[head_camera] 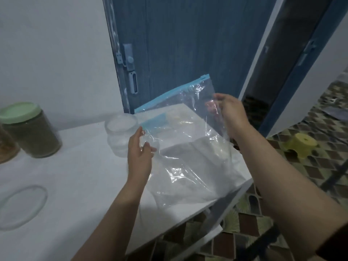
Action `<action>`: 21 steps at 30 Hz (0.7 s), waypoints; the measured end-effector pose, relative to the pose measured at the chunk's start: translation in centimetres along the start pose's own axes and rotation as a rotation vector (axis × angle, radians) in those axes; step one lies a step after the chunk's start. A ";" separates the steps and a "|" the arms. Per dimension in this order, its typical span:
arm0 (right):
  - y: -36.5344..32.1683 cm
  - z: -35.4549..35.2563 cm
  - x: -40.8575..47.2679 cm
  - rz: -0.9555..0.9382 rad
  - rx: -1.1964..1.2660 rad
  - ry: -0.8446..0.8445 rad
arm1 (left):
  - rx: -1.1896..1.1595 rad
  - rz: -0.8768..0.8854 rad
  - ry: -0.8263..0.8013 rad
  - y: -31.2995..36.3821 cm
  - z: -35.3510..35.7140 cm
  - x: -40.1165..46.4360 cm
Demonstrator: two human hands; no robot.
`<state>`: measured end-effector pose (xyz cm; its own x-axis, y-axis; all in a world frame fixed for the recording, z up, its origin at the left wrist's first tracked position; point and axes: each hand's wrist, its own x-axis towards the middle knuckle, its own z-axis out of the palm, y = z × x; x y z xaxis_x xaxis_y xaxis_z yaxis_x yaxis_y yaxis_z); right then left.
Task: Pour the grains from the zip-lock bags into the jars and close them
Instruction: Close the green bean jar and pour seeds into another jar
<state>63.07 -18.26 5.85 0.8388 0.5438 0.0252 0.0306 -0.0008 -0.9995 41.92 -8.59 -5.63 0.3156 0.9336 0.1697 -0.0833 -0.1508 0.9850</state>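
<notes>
I've got the zip-lock bag [180, 117] pinched in both – left hand [140, 155] at its lower corner, right hand [228, 113] at the far edge. Zip runs 8-to-2 o'clock; open jar [121, 132] sits on the bench [79, 185] at 10 o'clock of left hand, nearer it.

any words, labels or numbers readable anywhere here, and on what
None can be read.
Zip-lock bag, held in the left hand and right hand: clear plastic, plain blue strip, no print visible.
Green-lidded jar: no label visible.
Open jar: no label visible.
</notes>
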 end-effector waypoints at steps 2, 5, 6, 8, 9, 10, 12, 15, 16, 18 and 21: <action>0.4 -0.8 1.4 -0.060 -0.177 -0.116 | 0.027 -0.047 0.022 -0.6 1.1 0.2; 2.2 -2.1 3.3 -0.112 -0.291 -0.327 | 0.065 -0.110 0.039 -1.7 2.5 0.7; 3.1 -2.4 4.2 -0.098 -0.319 -0.396 | 0.075 -0.125 0.047 -2.1 2.9 0.9; 5.0 -2.8 6.5 -0.068 -0.493 -0.511 | 0.107 -0.143 0.063 -2.8 3.7 1.3; 6.0 -2.8 7.8 -0.048 -0.645 -0.538 | 0.123 -0.153 0.069 -3.2 4.1 1.6; 6.9 -2.8 8.9 -0.014 -0.807 -0.549 | 0.138 -0.160 0.077 -3.5 4.5 1.9; 8.4 -2.7 10.6 0.082 -1.005 -0.543 | 0.178 -0.151 0.097 -4.0 5.1 2.6; 9.6 -3.0 11.4 0.159 -1.031 -0.558 | 0.243 -0.179 0.117 -4.9 5.9 3.2; 9.8 -3.1 11.5 0.128 -1.022 -0.554 | 0.271 -0.200 0.122 -5.0 6.1 3.2; 9.5 -3.3 11.7 0.059 -0.973 -0.506 | 0.345 -0.237 0.130 -4.9 6.5 3.3; 7.2 -3.9 11.9 0.022 -0.848 -0.448 | 0.499 -0.247 0.133 -4.9 6.7 3.4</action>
<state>75.39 -15.08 -0.98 0.5637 0.8066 -0.1778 0.5483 -0.5264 -0.6499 49.73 -6.84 -9.67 0.1444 0.9887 -0.0412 0.4445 -0.0276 0.8954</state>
